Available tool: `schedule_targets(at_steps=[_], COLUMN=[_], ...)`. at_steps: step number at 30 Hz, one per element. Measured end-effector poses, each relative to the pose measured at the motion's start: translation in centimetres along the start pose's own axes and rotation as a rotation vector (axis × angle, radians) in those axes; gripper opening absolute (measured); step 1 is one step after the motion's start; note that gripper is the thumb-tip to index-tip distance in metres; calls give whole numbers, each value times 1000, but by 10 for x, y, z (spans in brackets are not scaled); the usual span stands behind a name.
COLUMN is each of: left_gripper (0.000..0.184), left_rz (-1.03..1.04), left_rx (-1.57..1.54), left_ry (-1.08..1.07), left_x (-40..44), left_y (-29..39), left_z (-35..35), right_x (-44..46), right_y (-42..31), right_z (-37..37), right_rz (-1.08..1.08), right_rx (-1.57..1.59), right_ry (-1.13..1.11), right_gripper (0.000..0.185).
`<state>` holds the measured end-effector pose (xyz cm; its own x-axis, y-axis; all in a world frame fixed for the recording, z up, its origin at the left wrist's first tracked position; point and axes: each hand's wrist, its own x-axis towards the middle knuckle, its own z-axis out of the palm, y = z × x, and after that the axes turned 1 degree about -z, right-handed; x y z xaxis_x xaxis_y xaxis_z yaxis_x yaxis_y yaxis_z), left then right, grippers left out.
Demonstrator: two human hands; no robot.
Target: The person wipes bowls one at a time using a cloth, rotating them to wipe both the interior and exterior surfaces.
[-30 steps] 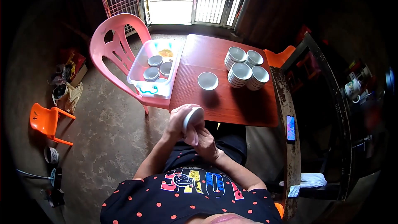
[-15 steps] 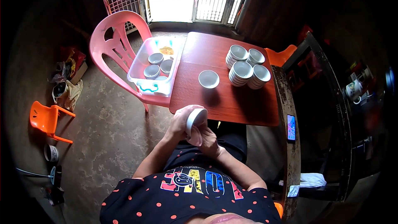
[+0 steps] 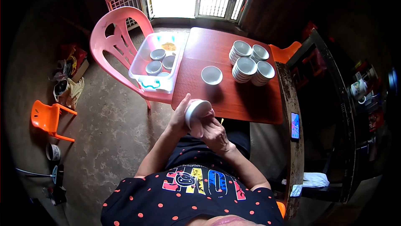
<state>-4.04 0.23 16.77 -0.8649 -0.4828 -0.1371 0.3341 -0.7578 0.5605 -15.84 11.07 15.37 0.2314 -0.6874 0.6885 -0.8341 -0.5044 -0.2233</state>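
Note:
A white bowl (image 3: 198,110) is tilted on its side between my hands, in front of the red table's near edge. My left hand (image 3: 180,115) grips it from the left side. A pink cloth (image 3: 196,130) is bunched against the bowl in my right hand (image 3: 216,135), partly hidden by the fingers. On the red table (image 3: 192,79) one single bowl (image 3: 211,75) stands upright. Several stacks of bowls (image 3: 244,66) stand at the table's right side. Beyond the left edge, a clear plastic bin (image 3: 138,65) holds several bowls (image 3: 153,67).
The bin rests on a pink chair (image 3: 98,38). Along the right runs a wooden bench (image 3: 295,159) with a phone (image 3: 295,126) and a white cloth (image 3: 315,180). A small orange chair (image 3: 45,116) stands on the floor at the left.
Both hands have risen slightly with the bowl, which is turned so more of its opening faces up. The table and its bowls sit slightly higher in view.

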Motion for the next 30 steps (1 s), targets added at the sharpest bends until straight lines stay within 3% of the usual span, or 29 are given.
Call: schedule_targets(at_steps=[1, 3, 4, 6, 7, 8, 9, 11, 13, 15, 17, 18, 19, 21, 22, 26, 30], left_gripper=[61, 43, 41, 41, 43, 45, 47, 39, 35, 31, 29, 31, 33, 38, 40, 41, 38], left_rz=[105, 150, 268, 452, 421, 389, 359, 257, 104, 41, -58, 11, -41, 89, 74, 80, 96], left_rx=[133, 33, 189, 451, 335, 407, 476, 380, 87, -33, -142, -288, -261, -121, -78, 85, -52], left_ry=[141, 145, 190, 213, 234, 227, 217, 186, 163, 150, 198, 101, 172, 172, 141, 241, 75], left_x=[-1, 3, 4, -1, -2, -4, -6, -6, -3, 0, 5, 9, 8, 7, 7, 6, 3], left_y=[-3, -14, -16, -22, -25, -20, -13, -4, 0, -1, -6, -13, -11, -13, -11, -6, -10], left_z=[6, 2, 3, 10, 7, 8, 12, 11, 4, -2, -15, -17, -12, -7, -13, -13, -12], right_x=[-11, -17, -13, -19, -19, -11, -16, -10, -7, -7, -1, 1, 3, -1, 5, -5, -1], right_y=[3, -5, -13, -26, -29, -31, -30, -18, -5, -7, -24, -24, -19, -4, -2, -20, -11], right_z=[12, 24, 21, 17, 14, 15, 15, 19, 16, 14, 4, 4, 3, 13, 16, 14, 8], right_rz=[46, 144, 205, 591, 788, 701, 610, 154, 28, 54, 174, 134, 78, 98, 65, 207, 69], right_rx=[-16, 7, 142, 624, 857, 889, 749, 252, 62, 42, 234, 260, 233, 139, 29, 196, 216], right_ry=[-1, 87, 140, 134, 115, 232, 138, 128, 22, 43, 22, 27, 29, -56, 44, 41, 71], right_gripper=[28, 36, 30, 17, 15, 14, 15, 12, 35, 37, 37, 38, 40, 41, 40, 37, 34])
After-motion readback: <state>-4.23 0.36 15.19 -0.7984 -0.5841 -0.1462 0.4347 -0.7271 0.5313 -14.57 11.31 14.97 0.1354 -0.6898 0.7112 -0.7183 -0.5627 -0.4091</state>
